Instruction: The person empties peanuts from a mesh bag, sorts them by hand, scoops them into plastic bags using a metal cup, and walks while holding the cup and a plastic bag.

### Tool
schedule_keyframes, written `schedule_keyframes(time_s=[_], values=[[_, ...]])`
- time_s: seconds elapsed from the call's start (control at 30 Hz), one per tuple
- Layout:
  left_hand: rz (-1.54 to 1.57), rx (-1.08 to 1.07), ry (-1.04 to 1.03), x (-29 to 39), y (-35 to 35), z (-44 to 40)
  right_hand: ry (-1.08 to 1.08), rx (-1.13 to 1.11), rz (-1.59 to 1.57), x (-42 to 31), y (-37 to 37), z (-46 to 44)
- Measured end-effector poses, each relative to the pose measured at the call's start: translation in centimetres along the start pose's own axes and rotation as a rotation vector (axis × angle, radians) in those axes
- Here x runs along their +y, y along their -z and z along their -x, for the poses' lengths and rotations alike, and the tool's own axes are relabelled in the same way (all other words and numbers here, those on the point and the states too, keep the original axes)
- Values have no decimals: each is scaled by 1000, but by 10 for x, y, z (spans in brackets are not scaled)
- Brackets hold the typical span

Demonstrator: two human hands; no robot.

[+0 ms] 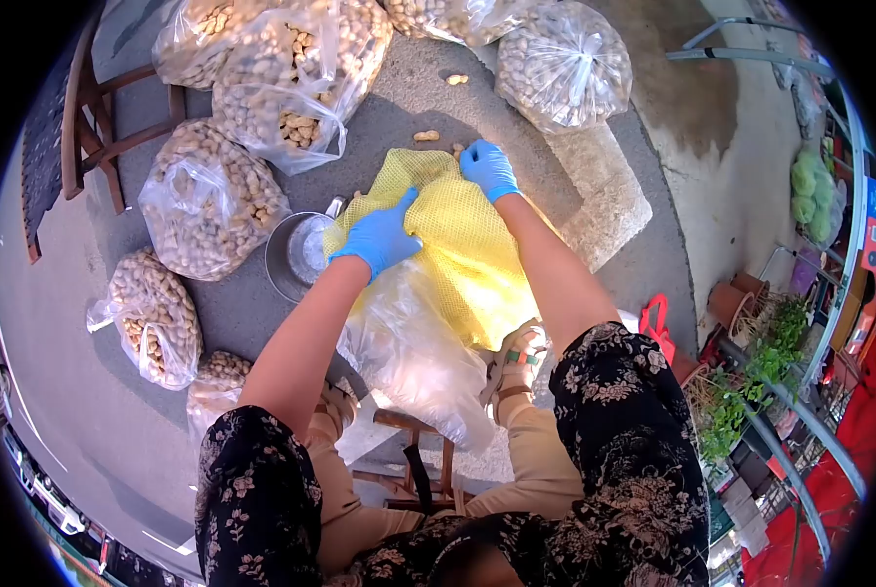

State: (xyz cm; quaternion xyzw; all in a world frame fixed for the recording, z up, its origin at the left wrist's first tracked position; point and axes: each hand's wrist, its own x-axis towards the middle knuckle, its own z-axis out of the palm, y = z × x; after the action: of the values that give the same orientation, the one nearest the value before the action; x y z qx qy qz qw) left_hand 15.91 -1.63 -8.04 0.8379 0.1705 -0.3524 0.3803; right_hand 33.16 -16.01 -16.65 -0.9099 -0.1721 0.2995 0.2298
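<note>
A yellow mesh sack [457, 230] lies spread between my shoes, with crumpled clear plastic [413, 342] beneath its near side. My left hand [379, 238], in a blue glove, is closed on the sack's left part, thumb pointing away from me. At the far right edge of the sack, my right hand [490, 168], also gloved in blue, has curled fingers gripping the mesh; the fingertips are partly hidden. Beside those fingers is a loose peanut [457, 151]. Just left of my left hand stands a metal mug [283, 256] with something pale inside, its handle toward the sack.
Several clear bags of peanuts [208, 201] line the left and far side. Another tied peanut bag [567, 73] sits beside a concrete slab [609, 201]. A wooden stool [115, 108] stands at upper left. Potted plants [765, 342] and metal rails [800, 421] are at right.
</note>
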Motion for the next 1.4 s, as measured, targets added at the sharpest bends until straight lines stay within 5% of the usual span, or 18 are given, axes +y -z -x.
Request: schedule_keyframes(time_s=[0.13, 0.23, 0.33, 0.43, 0.63, 0.8, 0.93, 1.03, 1.13, 1.23, 1.4], values=[[61, -16, -30, -26, -21, 7, 363, -145, -24, -10, -17, 7], [101, -19, -35, -31, -18, 18, 210, -175, 95, -52, 30, -4], [124, -4, -14, -34, -23, 20, 366, 262, 234, -65, 39, -40], [129, 30, 3, -31, -25, 23, 344, 293, 423, -76, 33, -50], [41, 109, -45, -20, -24, 41, 316, -264, 385, -63, 4, 1], [-41, 73, -127, -9, -24, 72, 644, -300, 203, -41, 14, 93], [-91, 71, -246, 5, -34, 95, 856, -339, 395, -24, 15, 113], [-166, 75, -346, 21, -38, 125, 709, -396, 299, -47, 34, 153], [-326, 69, -359, 35, -38, 155, 435, -736, -344, -62, 79, 207], [-435, 111, -392, 59, -32, 199, 490, -732, -165, -79, 119, 277], [-562, 260, -443, 108, 4, 257, 440, -354, 448, -122, 160, 345]])
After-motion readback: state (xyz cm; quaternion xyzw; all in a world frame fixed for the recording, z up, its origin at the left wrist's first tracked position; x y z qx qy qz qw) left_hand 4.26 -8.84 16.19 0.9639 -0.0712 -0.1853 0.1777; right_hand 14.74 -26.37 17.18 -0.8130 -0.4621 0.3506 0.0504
